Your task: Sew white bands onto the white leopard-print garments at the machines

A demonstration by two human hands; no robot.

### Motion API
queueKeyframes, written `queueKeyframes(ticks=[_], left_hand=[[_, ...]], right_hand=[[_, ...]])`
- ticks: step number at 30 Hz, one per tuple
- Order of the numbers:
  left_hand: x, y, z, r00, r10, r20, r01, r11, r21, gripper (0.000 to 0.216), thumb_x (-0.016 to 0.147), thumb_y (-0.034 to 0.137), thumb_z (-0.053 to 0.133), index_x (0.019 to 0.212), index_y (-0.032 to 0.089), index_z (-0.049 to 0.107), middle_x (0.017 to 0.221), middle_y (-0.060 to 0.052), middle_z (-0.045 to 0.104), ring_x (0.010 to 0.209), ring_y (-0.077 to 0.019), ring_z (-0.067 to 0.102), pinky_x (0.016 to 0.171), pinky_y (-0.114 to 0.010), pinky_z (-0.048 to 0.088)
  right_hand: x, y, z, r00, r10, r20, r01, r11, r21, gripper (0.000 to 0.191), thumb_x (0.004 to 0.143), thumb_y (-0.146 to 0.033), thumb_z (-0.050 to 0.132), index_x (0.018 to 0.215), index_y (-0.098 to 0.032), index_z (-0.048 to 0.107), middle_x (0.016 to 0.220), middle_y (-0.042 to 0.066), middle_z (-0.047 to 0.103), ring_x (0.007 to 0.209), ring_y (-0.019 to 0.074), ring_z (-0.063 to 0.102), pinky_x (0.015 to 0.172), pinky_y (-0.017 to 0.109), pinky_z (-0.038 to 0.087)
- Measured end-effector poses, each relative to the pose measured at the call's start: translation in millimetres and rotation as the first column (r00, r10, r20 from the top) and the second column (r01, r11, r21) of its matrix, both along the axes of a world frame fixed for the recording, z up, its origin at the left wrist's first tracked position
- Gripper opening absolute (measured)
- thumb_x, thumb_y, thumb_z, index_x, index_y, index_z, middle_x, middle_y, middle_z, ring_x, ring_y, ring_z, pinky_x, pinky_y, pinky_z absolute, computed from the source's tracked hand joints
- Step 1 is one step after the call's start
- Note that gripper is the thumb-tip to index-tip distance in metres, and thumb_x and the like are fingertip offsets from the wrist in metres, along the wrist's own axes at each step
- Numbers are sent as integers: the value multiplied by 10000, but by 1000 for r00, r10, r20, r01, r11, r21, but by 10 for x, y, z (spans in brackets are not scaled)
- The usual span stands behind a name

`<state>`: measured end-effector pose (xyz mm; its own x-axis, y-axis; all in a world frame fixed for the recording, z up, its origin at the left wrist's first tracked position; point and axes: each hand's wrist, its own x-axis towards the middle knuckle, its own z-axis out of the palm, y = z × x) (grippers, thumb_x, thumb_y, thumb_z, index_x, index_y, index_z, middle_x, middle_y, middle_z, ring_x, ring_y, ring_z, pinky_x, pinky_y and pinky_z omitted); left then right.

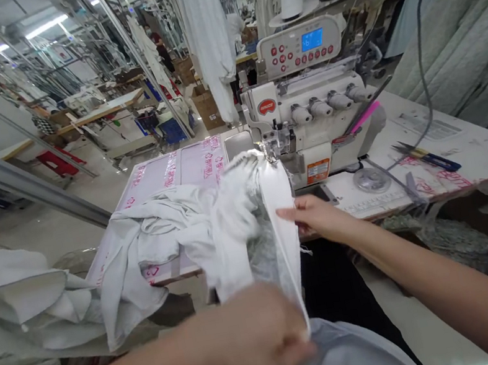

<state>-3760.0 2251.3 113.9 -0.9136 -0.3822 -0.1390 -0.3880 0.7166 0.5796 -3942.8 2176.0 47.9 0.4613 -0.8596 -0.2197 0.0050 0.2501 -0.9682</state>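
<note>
White knit fabric (288, 256) clenched at its lower end in the left hand (258, 331), stretched up to the white overlock sewing machine (309, 124). Right hand (314, 217) open, fingertips (281, 213) resting against that fabric's edge.

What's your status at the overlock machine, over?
Left hand pinching lower end of white fabric strip. Right hand touching strip's edge. Strip runs up to presser foot of overlock machine. Bunched white cloth alongside.
</note>
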Motion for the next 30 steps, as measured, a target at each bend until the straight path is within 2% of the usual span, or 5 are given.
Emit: queueKeyframes(ticks=[6, 13, 16, 21, 30], left_hand=[[97, 705, -130, 996, 83, 21, -82, 857, 509, 199, 799, 229, 425, 615, 161, 392, 584, 24, 430, 521, -73, 374, 482, -165, 318], [29, 388, -503, 832, 555, 2, -302, 450, 840, 273, 804, 369, 417, 840, 122, 529, 728, -38, 517, 684, -136, 498, 656, -243, 425], [-238, 24, -679, 488, 840, -236, -573, 513, 640, 385, 769, 345, 456, 1099, 147, 465, 964, -88, 559, 890, -200, 522, 780, -307, 420], [-229, -362, -632, 544, 816, -195, -819, 567, 85, 346, 705, 334, 540, 987, 134, 553, 867, -119, 611, 796, -257, 553, 758, -407, 413], [609, -563, 114, 574, 819, 6, -645, 448, 619, 425, 731, 433, 552, 1088, 204, 540, 970, -50, 628, 894, -214, 580, 789, -342, 452]], right_hand=[[55, 1265, -120, 931, 329, 159, -350, 928, 130, 460, 757, -520, 505, 583, -95, 533, 469, -9, 444, 387, 45, 353, 374, 163, 260], [77, 1510, -102, 959, 271, 78, -269, 962, -39, 410, 826, -440, 436, 614, -96, 504, 548, 8, 455, 498, 75, 400, 464, 181, 300], [74, 1501, -96, 955, 293, 43, -286, 950, -124, 393, 844, -419, 404, 609, -111, 469, 552, -4, 426, 506, 76, 375, 476, 185, 288], [27, 1522, -84, 954, 297, 32, -284, 936, -209, 346, 850, -390, 391, 615, -136, 405, 567, -24, 354, 530, 73, 323, 495, 184, 266], [33, 1270, 73, 928, 372, -16, -363, 894, -264, 223, 811, -307, 404, 654, -148, 398, 671, -11, 354, 616, 95, 342, 557, 189, 292]])
